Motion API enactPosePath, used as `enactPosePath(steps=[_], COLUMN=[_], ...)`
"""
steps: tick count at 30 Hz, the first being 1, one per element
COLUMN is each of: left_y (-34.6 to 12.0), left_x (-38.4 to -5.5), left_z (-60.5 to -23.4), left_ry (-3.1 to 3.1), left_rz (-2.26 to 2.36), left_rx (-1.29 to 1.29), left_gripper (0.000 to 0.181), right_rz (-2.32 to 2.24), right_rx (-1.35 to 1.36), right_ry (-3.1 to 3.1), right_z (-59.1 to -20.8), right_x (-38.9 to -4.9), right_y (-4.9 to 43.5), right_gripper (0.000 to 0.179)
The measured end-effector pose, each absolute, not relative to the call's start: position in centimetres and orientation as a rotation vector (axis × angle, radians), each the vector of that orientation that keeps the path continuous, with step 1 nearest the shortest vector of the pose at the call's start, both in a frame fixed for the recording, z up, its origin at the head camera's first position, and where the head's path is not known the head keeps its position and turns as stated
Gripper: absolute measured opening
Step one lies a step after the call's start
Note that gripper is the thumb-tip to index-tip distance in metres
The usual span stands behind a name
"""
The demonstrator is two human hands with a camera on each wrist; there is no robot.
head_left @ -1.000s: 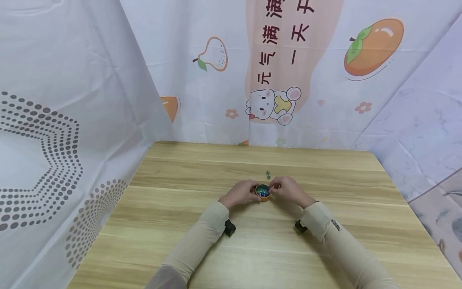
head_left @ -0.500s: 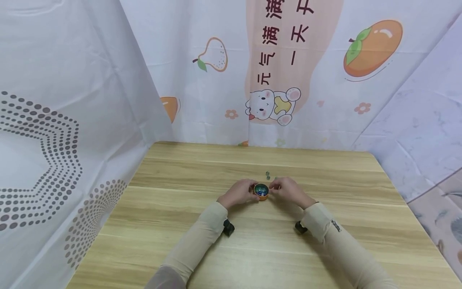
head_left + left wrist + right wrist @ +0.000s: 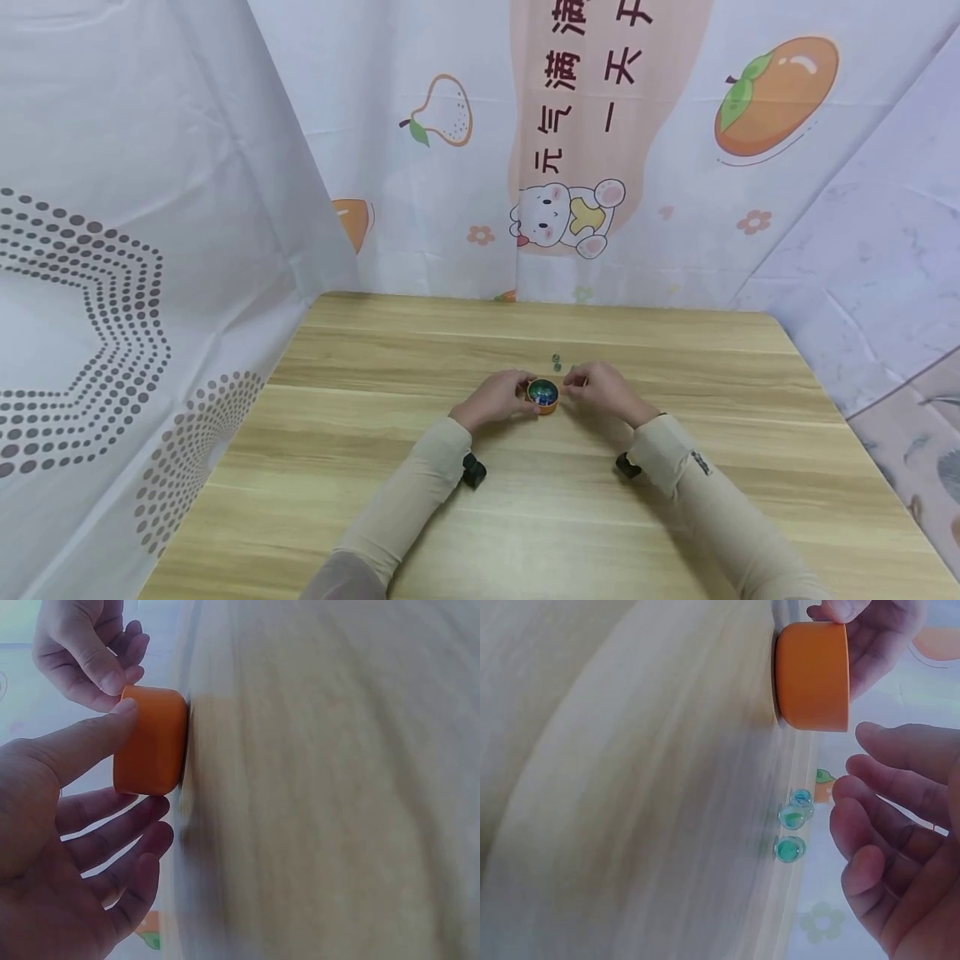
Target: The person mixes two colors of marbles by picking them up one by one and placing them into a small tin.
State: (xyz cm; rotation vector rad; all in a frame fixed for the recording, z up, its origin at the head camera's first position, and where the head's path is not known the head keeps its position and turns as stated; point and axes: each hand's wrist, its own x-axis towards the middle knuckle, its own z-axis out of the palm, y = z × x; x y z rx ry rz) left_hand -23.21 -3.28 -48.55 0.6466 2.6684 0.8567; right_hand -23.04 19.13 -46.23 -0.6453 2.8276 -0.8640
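Note:
A small orange bowl (image 3: 547, 409) stands on the wooden table, with shiny blue and green glass marbles (image 3: 542, 391) inside. My left hand (image 3: 495, 400) holds it from the left; in the left wrist view the thumb lies at the rim of the orange bowl (image 3: 154, 742) and fingertips touch its other side. To the right of the bowl is my right hand (image 3: 606, 392), a little apart from it. In the right wrist view the fingers of my right hand (image 3: 900, 825) are loosely bent and nothing shows between them. Three clear green-blue marbles (image 3: 789, 849) lie on the table near those fingers.
The wooden table (image 3: 360, 358) reaches back to a white printed curtain (image 3: 450, 208). Another dotted curtain (image 3: 150, 250) hangs on the left. Black wrist cameras sit under both cuffs.
My right fingers, which were at the bowl's rim, have drawn back a little to the right. The bowl has shifted slightly left with my left hand. A marble now shows beside the right hand.

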Motion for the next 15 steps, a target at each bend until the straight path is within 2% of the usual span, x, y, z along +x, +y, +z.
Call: enactPosePath(steps=[15], left_y=[-3.33], left_x=[-23.08], left_z=[-48.45], left_ry=[2.653], left_rz=[0.889], left_rx=[0.627], left_gripper=[0.057], right_rz=[-0.893], right_rx=[-0.587], right_ry=[2.829], right_z=[-46.04], right_x=[-23.67], right_y=[19.76], right_gripper=[0.014])
